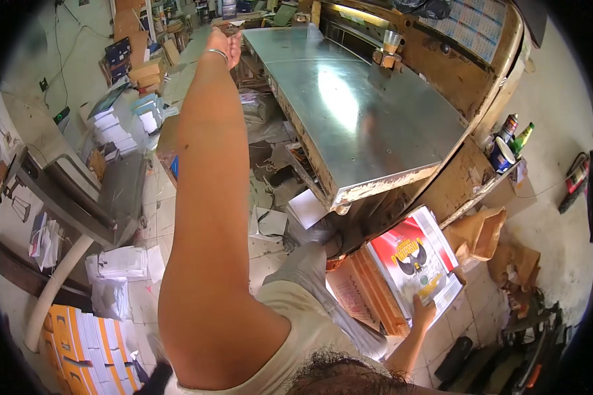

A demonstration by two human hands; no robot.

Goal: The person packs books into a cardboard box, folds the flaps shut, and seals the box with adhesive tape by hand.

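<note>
My left arm stretches far forward along the left side of the metal-topped table [375, 138]. At its end my left hand [225, 49], with a metal bangle at the wrist, has curled fingers beside the table's far left corner; whatever lies inside them is too small to make out. Low on the right, my right hand [425, 313] grips the near edge of a stack of printed covers [412, 253], red and white with a dark emblem. The thumb lies on top of the stack. Beneath the covers are a reddish-brown wooden support and a printed carton [352, 286].
A brown paper bag [484, 234] slumps right of the stack. Cans and a green bottle [522, 139] stand on a ledge. A glass [390, 43] sits behind the tabletop. On the left are a dark chair [85, 197], paper piles [115, 263] and orange-white bundles [89, 349].
</note>
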